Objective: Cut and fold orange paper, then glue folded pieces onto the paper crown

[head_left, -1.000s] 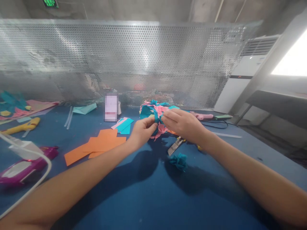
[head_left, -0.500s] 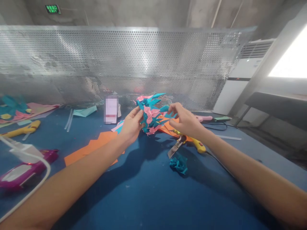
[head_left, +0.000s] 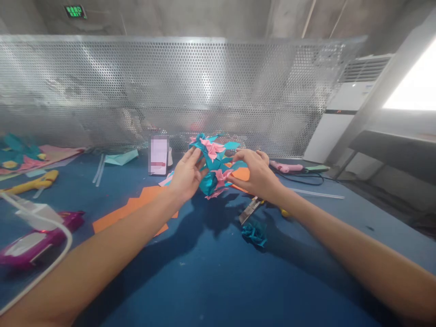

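Holding paper flowers (head_left: pixel 214 162) in left hand (head_left: pixel 186 178); green sign (head_left: pixel 75 12), "EXIT"

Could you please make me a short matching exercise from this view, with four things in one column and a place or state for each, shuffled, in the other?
Things
1. Left hand
2. Crumpled teal paper
3. Orange sheets
4. Exit sign

Places or states
A. On the table, partly hidden by the left forearm
B. Lit green, high at the upper left
C. Holding the blue-and-pink paper piece
D. Just nearer the camera than the flat metal piece

Pairs: 1-C, 2-D, 3-A, 4-B
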Available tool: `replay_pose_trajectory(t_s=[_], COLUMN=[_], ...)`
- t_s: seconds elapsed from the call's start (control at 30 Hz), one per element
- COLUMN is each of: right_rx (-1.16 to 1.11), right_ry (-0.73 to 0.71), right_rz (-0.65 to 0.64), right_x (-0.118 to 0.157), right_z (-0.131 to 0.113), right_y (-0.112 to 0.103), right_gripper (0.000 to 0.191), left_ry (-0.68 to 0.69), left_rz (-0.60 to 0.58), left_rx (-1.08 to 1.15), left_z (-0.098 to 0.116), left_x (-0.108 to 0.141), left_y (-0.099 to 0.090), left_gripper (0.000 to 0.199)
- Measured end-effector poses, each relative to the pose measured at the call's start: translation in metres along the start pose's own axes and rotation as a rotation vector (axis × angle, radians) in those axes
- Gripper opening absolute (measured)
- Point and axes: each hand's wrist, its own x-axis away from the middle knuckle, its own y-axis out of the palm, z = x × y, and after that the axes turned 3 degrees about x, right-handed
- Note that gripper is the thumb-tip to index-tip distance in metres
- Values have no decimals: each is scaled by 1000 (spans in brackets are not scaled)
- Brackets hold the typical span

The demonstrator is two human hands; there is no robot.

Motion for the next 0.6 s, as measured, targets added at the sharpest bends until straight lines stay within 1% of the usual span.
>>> replay_pose_trajectory(t_s=[0.1,0.2,0.27,0.33,0.4,0.47,0.53,0.57,0.6], right_rx=[31,30,17,-6,-25,-9,56,95,145], right_ry=[-4,-3,-11,-26,-16,56,196,263,311], right_rz=[28,-3,-47,-82,-69,-12,-6,-39,-118], right_x=[0,1,0,-3,-5,-5,1,7,13], right_z=[-4,-6,-6,-3,5,17,32,40,48], right_y=[-2,-2,-4,-8,-15,-22,-29,-32,-36], right_gripper=[28,26,25,24,25,25,21,21,24], left_ry=[-20,-76,-94,-88,-61,-17,8,8,0], left_rz=[-61,-55,-58,-111,-170,-205,-216,-213,-207], left_rx=[13,-24,-67,-101,-127,-160,-198,-212,-221], left_z=[-3,-9,-14,-17,-19,-20,-21,-22,-22], left_x=[1,4,6,7,7,5,1,0,-2], left_y=[-2,-3,-4,-6,-9,-14,-20,-22,-25], left_gripper=[22,50,65,72,75,79,84,85,85])
